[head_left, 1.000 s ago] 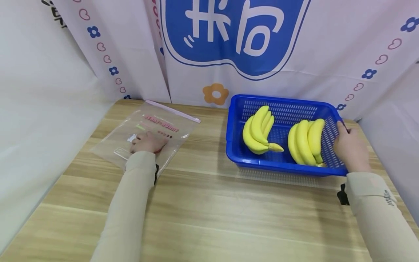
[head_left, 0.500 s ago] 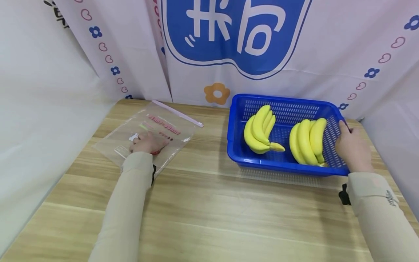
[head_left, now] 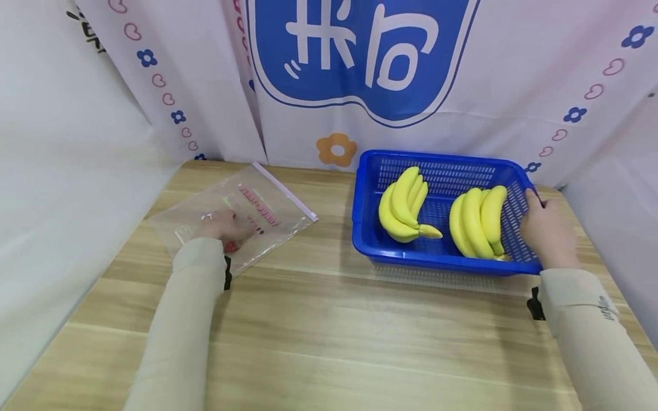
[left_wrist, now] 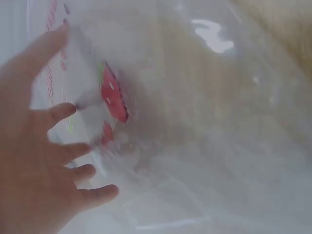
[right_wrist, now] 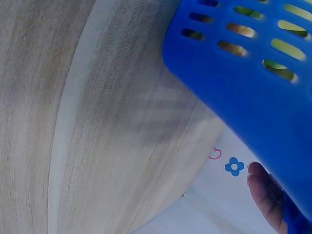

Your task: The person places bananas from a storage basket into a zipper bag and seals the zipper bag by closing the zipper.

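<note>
On the left of the table lies a clear plastic zip bag with pink lettering and a pink slider strip along its far right edge. My left hand rests on the bag; in the left wrist view its fingers are spread over the film, near a red printed patch. At the right, my right hand grips the end of a blue plastic basket, fingers hooked at its rim. Two bunches of bananas lie inside, a left bunch with its stem pointing right and a right bunch.
A wooden table carries the bag and the basket. Behind it hangs a white printed cloth with a blue sign design, close to the basket's back rim. White sheeting borders the left side.
My left hand has shifted a little left and toward me. The bag has turned clockwise under it, its slider strip now steeper. The right hand keeps its hold on the basket, which stays in place.
</note>
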`<state>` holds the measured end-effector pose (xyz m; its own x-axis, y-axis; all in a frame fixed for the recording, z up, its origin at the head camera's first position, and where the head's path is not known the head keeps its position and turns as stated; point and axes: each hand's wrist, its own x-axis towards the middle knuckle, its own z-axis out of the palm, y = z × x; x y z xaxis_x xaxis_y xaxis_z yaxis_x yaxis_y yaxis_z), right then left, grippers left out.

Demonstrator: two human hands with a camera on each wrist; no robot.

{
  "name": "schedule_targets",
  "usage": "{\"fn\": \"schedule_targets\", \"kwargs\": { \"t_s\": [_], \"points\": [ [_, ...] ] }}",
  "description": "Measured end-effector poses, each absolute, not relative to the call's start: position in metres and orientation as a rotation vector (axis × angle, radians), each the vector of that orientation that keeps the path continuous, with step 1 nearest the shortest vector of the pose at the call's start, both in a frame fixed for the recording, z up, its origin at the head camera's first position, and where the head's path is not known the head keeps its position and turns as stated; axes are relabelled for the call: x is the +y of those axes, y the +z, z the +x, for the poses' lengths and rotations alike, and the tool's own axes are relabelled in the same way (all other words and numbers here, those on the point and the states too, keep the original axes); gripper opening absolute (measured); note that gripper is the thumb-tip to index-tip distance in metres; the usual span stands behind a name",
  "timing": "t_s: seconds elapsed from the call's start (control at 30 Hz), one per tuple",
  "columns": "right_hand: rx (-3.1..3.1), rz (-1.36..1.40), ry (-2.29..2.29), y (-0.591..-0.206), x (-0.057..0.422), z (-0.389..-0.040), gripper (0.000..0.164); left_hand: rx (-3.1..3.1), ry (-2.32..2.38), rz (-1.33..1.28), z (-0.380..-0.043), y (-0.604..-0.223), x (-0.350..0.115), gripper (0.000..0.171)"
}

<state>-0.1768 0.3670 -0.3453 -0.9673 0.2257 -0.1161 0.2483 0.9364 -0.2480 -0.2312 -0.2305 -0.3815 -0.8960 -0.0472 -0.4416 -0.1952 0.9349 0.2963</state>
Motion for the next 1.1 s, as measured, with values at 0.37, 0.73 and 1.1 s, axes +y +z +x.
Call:
{"fn": "schedule_targets", "kwargs": {
  "t_s": [0.37,0.73,1.1],
  "points": [
    [2.99,0.373,-0.382,-0.351,0.362,-0.18,0.063,2.778,0.495,-0.363,-0.227,-0.392,-0.216,0.085],
    [3.0,0.387,-0.387,-0.351,0.365,-0.181,0.063,2.736,0.456,-0.393,-0.229,-0.404,-0.217,0.091],
    [3.013,0.383,-0.405,-0.348,0.367,-0.18,0.063,2.707,0.464,-0.289,-0.232,-0.401,-0.222,0.091]
  ]
}}
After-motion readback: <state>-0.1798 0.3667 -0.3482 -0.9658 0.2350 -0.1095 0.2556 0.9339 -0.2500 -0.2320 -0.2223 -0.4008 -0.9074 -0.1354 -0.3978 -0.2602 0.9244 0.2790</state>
